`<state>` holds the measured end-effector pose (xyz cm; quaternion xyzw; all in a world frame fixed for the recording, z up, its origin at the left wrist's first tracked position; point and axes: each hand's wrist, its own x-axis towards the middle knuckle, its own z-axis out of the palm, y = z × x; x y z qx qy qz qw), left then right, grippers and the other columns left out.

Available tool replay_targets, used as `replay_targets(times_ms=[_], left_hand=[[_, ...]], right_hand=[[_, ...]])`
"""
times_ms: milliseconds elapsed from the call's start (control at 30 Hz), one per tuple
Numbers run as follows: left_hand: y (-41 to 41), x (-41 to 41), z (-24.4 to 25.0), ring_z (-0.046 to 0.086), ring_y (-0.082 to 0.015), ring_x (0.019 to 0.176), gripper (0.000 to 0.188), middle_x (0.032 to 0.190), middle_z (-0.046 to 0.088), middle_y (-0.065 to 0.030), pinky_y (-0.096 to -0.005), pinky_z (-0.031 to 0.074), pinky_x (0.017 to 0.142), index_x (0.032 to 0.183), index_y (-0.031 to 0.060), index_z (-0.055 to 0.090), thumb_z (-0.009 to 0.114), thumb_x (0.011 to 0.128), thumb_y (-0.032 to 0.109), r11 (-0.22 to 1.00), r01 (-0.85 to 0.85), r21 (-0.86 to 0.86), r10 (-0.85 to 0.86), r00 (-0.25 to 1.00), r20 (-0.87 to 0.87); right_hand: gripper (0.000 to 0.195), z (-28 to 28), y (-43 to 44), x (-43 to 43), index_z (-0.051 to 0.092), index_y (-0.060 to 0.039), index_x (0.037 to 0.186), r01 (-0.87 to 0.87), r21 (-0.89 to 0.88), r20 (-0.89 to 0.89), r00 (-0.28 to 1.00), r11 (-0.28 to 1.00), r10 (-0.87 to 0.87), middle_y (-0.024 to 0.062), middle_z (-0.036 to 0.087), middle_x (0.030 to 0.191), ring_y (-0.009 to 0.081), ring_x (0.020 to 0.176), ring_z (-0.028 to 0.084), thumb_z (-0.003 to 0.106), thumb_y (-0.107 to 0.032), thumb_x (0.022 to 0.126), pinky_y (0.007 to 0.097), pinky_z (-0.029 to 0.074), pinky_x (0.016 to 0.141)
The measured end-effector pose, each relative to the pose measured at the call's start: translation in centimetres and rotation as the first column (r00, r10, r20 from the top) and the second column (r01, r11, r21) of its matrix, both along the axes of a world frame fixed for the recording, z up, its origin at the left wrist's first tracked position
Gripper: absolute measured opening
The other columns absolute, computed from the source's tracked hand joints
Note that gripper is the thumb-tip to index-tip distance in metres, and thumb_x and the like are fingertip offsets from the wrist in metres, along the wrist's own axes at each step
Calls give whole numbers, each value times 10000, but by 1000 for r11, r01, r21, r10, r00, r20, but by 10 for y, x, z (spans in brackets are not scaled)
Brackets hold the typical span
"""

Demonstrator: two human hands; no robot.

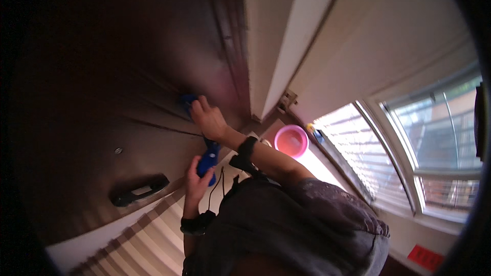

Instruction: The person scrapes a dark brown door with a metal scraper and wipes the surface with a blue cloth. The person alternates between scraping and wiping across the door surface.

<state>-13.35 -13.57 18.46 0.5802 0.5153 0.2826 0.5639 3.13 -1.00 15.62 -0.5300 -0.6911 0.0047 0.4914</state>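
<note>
A blue cloth (pixel 209 160) is in both hands, seen in the head view. My right hand (pixel 209 119) presses a bunched part of it against a dark brown door panel (pixel 168 145). Lower and to the left, my left hand (pixel 197 178) is closed around the hanging part of the cloth. Whether it is one cloth or two pieces joined behind the right wrist cannot be told. The door's dark handle (pixel 140 190) lies to the left of my left hand, with a small round lock (pixel 118 150) above it.
A pink basin (pixel 291 141) with reddish contents stands right of my right forearm. Beyond it are a window (pixel 429 134) with bright slatted light and a wall socket (pixel 287 99). A striped curtain or ribbed surface (pixel 149 237) runs at lower left, and a thin black cable (pixel 215 189) hangs near my body.
</note>
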Motion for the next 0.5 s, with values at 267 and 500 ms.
replay_targets(times_ms=[267,500], left_hand=[[14,25,52,588,-232,889,333,965,573,-136,-312,457,801,1072,15,499,642,771,3,888,-2,460,31,998,-56],[16,27,65,577,-191,892,334,966,600,-101,-338,461,813,1099,34,500,642,797,56,879,-31,476,84,992,-91]], right_hand=[[209,256,6,2,430,5,991,49,208,-121,992,977,-24,244,518,969,470,716,580,579,-83,874,481,486,518],[186,229,16,-1,421,6,931,114,302,-116,990,946,-82,236,492,899,471,723,536,585,-48,862,499,442,536]])
